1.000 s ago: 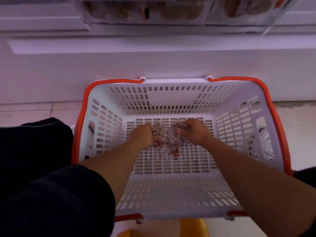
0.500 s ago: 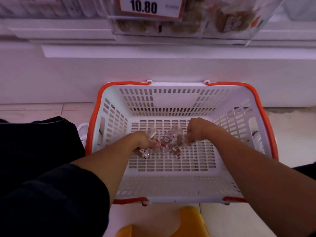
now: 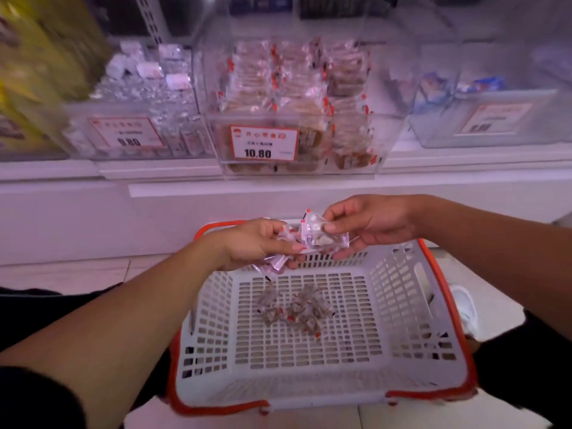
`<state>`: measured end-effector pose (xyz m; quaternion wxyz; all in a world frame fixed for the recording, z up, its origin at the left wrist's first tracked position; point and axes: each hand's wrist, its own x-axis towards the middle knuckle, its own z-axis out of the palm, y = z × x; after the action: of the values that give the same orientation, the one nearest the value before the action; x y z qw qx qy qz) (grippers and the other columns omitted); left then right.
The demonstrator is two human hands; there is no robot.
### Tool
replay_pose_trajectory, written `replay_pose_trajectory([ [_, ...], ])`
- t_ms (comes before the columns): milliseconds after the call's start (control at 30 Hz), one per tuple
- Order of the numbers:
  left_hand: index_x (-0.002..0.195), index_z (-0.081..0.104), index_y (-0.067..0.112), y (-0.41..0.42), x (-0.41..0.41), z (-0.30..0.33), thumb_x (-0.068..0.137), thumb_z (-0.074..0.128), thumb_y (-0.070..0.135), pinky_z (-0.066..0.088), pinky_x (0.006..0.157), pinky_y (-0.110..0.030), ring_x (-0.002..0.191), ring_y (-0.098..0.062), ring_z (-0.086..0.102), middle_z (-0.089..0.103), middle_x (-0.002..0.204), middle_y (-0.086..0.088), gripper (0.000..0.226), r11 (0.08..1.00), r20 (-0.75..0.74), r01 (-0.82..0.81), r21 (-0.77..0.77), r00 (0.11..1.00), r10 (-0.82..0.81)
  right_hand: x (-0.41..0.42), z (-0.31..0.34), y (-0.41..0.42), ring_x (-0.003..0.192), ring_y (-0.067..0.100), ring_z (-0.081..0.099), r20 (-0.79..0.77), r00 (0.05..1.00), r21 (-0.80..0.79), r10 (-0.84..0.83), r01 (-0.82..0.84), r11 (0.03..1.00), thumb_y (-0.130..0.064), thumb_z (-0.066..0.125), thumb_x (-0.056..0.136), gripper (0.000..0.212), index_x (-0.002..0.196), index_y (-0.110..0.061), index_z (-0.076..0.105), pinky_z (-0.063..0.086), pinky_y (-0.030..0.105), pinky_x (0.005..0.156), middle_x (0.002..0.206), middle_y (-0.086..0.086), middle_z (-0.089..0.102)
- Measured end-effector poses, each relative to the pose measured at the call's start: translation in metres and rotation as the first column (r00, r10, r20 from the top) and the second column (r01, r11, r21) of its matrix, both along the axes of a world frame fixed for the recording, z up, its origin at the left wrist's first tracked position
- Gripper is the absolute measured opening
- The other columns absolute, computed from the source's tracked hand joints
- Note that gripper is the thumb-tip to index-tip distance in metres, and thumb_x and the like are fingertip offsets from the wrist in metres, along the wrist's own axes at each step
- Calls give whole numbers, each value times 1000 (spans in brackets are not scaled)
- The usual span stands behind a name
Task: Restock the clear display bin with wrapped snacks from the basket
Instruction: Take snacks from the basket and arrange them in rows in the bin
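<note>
Two bare hands meet above a white basket [image 3: 411,308] with an orange rim, seen from the person's head looking down. At the far left of the frame, yellow packaging is blurred past telling. To its right on the shelf [image 3: 49,173] stands a clear bin [image 3: 130,131] of small silvery wrapped pieces with a price tag reading 9.80. Lower left, a dark sleeve [image 3: 37,397] covers the upper left arm. The left hand [image 3: 257,243], just left of centre, has its fingers curled around a bunch of wrapped snacks [image 3: 278,261], some hanging below the palm. In the upper centre sits the clear display bin [image 3: 383,140], stacked with wrapped brown snacks and carrying a price tag [image 3: 263,144] reading 10.80. Below it, in the middle of the frame, the right hand [image 3: 371,224] pinches a clear packet [image 3: 325,235] between thumb and fingers; the packet touches the left hand's bunch. Under both hands, a small pile of loose snacks [image 3: 294,308] lies on the basket floor. At the upper right, another clear bin [image 3: 483,119] holds blue and white packs, blurred. A white shoe [image 3: 464,308] shows beside the basket's right wall.
</note>
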<state>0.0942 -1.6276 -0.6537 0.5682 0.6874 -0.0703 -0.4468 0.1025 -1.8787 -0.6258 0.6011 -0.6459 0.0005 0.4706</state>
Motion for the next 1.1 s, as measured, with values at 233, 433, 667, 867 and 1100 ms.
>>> replay_pose_trajectory([
  [233,100,64,3,-2,-12,83,91,68,13,56,68,-31,68,-18,71,76,88,-14,14,996,83,12,86,996,-19,-40,64,6,91,28,63,129,976,-34,-176,182,983,-2,74,74,21,93,-3,64,58,43,85,99,20,64],
  [433,106,67,-4,-6,-15,110,100,56,17,58,55,-29,58,-18,67,73,78,-13,24,986,11,-42,164,999,40,-43,102,-6,80,20,65,294,950,-138,-109,155,978,0,75,76,32,105,0,62,61,34,71,95,15,69],
  [667,128,58,5,-10,5,136,101,39,50,57,65,-39,73,-24,59,66,89,-14,55,972,-335,-210,-101,928,165,-32,135,-23,80,24,69,434,899,3,-58,63,998,-7,79,71,29,97,-9,67,58,33,77,93,15,72],
  [867,128,61,13,-25,-2,143,92,49,38,56,62,-31,80,-21,67,68,108,-14,46,957,-353,29,-290,926,-135,-25,141,-4,72,18,68,655,755,-122,26,72,990,-11,77,73,26,97,-6,69,59,29,69,85,13,74],
  [1100,117,62,15,-34,2,146,89,53,17,56,80,-45,91,-23,71,72,105,-8,30,895,-308,-155,-418,951,21,-23,168,-22,79,29,70,788,574,-277,220,12,961,-15,84,70,31,98,-21,74,58,37,76,85,6,75],
])
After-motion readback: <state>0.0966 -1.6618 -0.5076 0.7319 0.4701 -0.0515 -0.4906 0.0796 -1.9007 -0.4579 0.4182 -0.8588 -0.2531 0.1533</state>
